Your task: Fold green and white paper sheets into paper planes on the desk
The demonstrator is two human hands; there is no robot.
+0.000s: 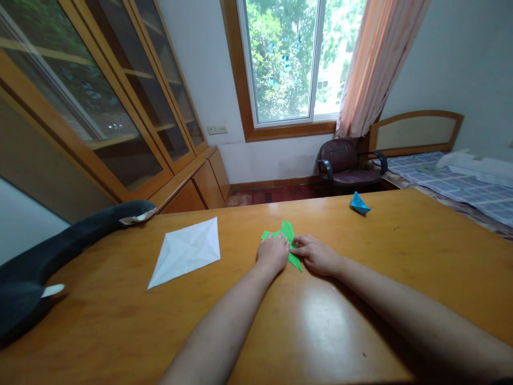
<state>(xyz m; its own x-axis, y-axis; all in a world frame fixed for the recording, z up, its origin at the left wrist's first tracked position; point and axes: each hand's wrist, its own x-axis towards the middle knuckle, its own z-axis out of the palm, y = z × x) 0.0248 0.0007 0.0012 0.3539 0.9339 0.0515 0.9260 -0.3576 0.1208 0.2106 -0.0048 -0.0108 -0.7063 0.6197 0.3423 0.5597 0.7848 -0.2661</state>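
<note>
A partly folded piece of green origami paper (287, 230) lies on the wooden table in front of me. My left hand (273, 250) rests over its left part with bent fingers, holding it down and covering the middle. From the right, my right hand (318, 255) grips the paper's right edge with thumb and index finger close together. One green flap points away from me, and a narrow tip sticks out toward me between the hands. Under my fingers, the folds are hidden.
A creased white sheet (188, 250) lies flat to the left. Toward the back right stands a small blue paper boat (359, 203). A dark curved object (60, 251) with white parts occupies the table's left side. Beyond the wooden table (340, 331) is a chair (340, 160).
</note>
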